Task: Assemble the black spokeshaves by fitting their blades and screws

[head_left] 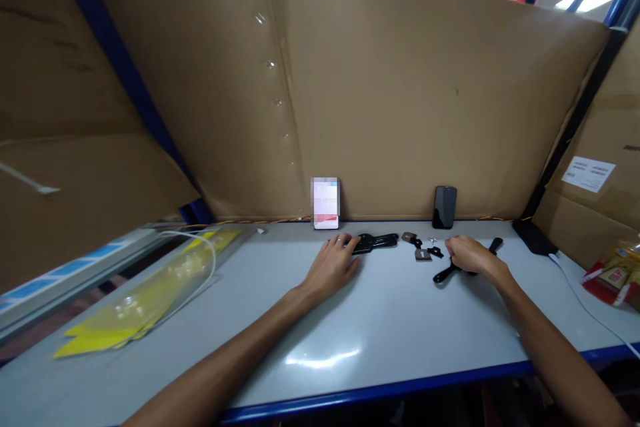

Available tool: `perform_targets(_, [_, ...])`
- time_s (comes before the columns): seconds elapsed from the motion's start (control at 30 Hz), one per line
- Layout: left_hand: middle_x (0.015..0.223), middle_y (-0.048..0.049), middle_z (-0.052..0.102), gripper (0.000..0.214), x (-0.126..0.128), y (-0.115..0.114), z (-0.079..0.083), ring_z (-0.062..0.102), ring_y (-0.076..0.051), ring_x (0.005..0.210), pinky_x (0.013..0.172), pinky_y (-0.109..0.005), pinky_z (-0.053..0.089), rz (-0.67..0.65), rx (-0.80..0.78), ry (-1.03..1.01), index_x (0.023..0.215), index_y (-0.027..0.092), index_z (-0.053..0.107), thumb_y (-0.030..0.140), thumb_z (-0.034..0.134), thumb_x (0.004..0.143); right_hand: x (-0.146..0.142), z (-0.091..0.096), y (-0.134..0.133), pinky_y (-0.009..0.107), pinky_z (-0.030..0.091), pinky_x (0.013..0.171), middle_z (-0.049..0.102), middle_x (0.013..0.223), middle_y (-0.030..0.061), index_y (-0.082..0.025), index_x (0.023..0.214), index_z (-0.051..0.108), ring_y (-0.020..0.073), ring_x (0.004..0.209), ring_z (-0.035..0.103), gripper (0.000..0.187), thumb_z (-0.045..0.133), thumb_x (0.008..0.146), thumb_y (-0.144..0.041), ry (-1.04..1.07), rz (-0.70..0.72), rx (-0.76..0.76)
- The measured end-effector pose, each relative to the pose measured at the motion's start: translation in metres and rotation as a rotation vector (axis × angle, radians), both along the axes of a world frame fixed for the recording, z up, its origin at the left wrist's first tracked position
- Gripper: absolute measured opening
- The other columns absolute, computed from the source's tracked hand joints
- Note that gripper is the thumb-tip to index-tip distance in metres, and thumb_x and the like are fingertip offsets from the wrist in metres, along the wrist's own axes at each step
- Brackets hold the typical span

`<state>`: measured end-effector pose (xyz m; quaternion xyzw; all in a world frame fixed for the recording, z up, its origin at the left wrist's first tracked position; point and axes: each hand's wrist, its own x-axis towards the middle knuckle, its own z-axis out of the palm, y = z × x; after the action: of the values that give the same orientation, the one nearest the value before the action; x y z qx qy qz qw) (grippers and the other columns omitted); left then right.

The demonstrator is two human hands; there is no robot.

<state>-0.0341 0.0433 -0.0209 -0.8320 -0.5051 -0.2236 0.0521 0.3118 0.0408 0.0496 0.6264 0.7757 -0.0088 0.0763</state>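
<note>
My left hand (pixel 334 261) lies palm down on the table, fingers stretched out over the left end of a glossy black part with long flat arms (pixel 369 244). My right hand (pixel 469 255) is closed, with its fingers curled down at a black bar-like part (pixel 443 275). Arms of this part stick out to both sides of the hand, and its middle is hidden. Between the hands lie small brownish square pieces (pixel 423 255), a small black bracket-like piece (pixel 435 251) and a tiny shiny metal piece (pixel 433 240).
A lit phone (pixel 326 203) and a dark phone (pixel 444 207) lean against the cardboard wall (pixel 400 93). Clear plastic with yellow sheets (pixel 150 300) and a white cable lie left on the grey table (pixel 380 327). A black flat device (pixel 535 237) and a colourful packet (pixel 614 275) are right.
</note>
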Motion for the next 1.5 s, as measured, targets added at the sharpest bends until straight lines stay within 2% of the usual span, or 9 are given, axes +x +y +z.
perform_targets(0.2, [0.127, -0.0160, 0.063, 0.040, -0.008, 0.012, -0.010, 0.056, -0.033, 0.118, 0.099, -0.047, 0.044, 0.051, -0.091, 0.010, 0.135, 0.018, 0.058, 0.024, 0.055, 0.095, 0.020, -0.005, 0.015, 0.032, 0.044, 0.077, 0.071, 0.114, 0.0223, -0.010, 0.110, 0.073, 0.0302, 0.102, 0.069, 0.036, 0.050, 0.084, 0.000, 0.015, -0.117, 0.079])
perform_targets(0.33, [0.124, -0.0152, 0.066, 0.044, -0.010, 0.014, -0.009, 0.059, -0.031, 0.113, 0.099, -0.044, 0.046, -0.001, -0.102, -0.018, 0.130, 0.016, 0.063, 0.008, 0.055, 0.087, 0.023, -0.006, 0.018, 0.035, 0.045, 0.085, 0.069, 0.118, 0.0265, -0.007, 0.114, 0.072, 0.0337, 0.114, 0.065, 0.037, 0.049, 0.085, -0.001, 0.043, -0.155, 0.167])
perform_targets(0.5, [0.115, -0.0125, 0.068, 0.046, -0.004, 0.006, -0.003, 0.060, -0.029, 0.108, 0.095, -0.042, 0.050, -0.094, -0.129, -0.044, 0.122, 0.016, 0.066, 0.000, 0.050, 0.083, 0.007, -0.012, 0.020, 0.032, 0.044, 0.082, 0.072, 0.116, 0.0195, -0.013, 0.114, 0.073, 0.0292, 0.110, 0.067, 0.030, 0.051, 0.095, -0.018, 0.123, -0.088, 0.184])
perform_targets(0.63, [0.110, -0.0103, 0.068, 0.046, 0.008, -0.011, 0.004, 0.060, -0.027, 0.104, 0.093, -0.042, 0.051, -0.213, -0.157, -0.019, 0.125, 0.019, 0.064, 0.001, 0.047, 0.086, -0.001, -0.021, 0.020, 0.029, 0.044, 0.076, 0.074, 0.114, 0.0164, -0.016, 0.114, 0.074, 0.0280, 0.104, 0.069, 0.030, 0.059, 0.095, -0.034, 0.172, -0.026, 0.131])
perform_targets(0.8, [0.108, -0.0092, 0.066, 0.041, 0.024, -0.034, 0.014, 0.061, -0.025, 0.102, 0.091, -0.040, 0.053, -0.401, -0.179, 0.023, 0.129, 0.021, 0.062, 0.008, 0.047, 0.093, 0.002, -0.026, 0.022, 0.028, 0.042, 0.076, 0.073, 0.114, 0.0143, -0.017, 0.113, 0.074, 0.0273, 0.105, 0.068, 0.028, 0.066, 0.090, -0.032, 0.204, 0.007, 0.087])
perform_targets(0.97, [0.103, -0.0079, 0.064, 0.030, 0.035, -0.049, 0.018, 0.062, -0.024, 0.096, 0.084, -0.038, 0.054, -0.514, -0.190, 0.067, 0.123, 0.023, 0.064, 0.016, 0.048, 0.098, 0.002, -0.026, 0.023, 0.027, 0.042, 0.078, 0.073, 0.114, 0.0129, -0.019, 0.117, 0.073, 0.0265, 0.106, 0.068, 0.030, 0.067, 0.089, -0.027, 0.225, 0.018, 0.087])
perform_targets(1.07, [0.101, -0.0077, 0.064, 0.027, 0.037, -0.053, 0.019, 0.062, -0.023, 0.093, 0.083, -0.037, 0.054, -0.531, -0.193, 0.082, 0.119, 0.022, 0.067, 0.018, 0.049, 0.099, -0.004, -0.025, 0.021, 0.027, 0.042, 0.082, 0.072, 0.118, 0.0109, -0.021, 0.124, 0.070, 0.0253, 0.110, 0.066, 0.034, 0.065, 0.091, -0.028, 0.252, 0.066, 0.121])
perform_targets(1.2, [0.102, -0.0079, 0.064, 0.026, 0.037, -0.055, 0.020, 0.063, -0.023, 0.093, 0.081, -0.037, 0.055, -0.529, -0.200, 0.104, 0.117, 0.021, 0.068, 0.020, 0.048, 0.100, -0.014, -0.030, 0.018, 0.028, 0.043, 0.087, 0.068, 0.124, 0.0122, -0.020, 0.122, 0.072, 0.0270, 0.115, 0.062, 0.034, 0.065, 0.092, -0.034, 0.284, 0.173, 0.173])
perform_targets(1.5, [0.100, -0.0074, 0.064, 0.024, 0.039, -0.057, 0.021, 0.063, -0.022, 0.092, 0.078, -0.035, 0.054, -0.522, -0.185, 0.116, 0.114, 0.021, 0.068, 0.023, 0.047, 0.102, -0.027, -0.029, 0.006, 0.031, 0.042, 0.085, 0.066, 0.116, 0.0121, -0.018, 0.111, 0.072, 0.0271, 0.108, 0.061, 0.029, 0.069, 0.087, -0.033, 0.301, 0.217, 0.072])
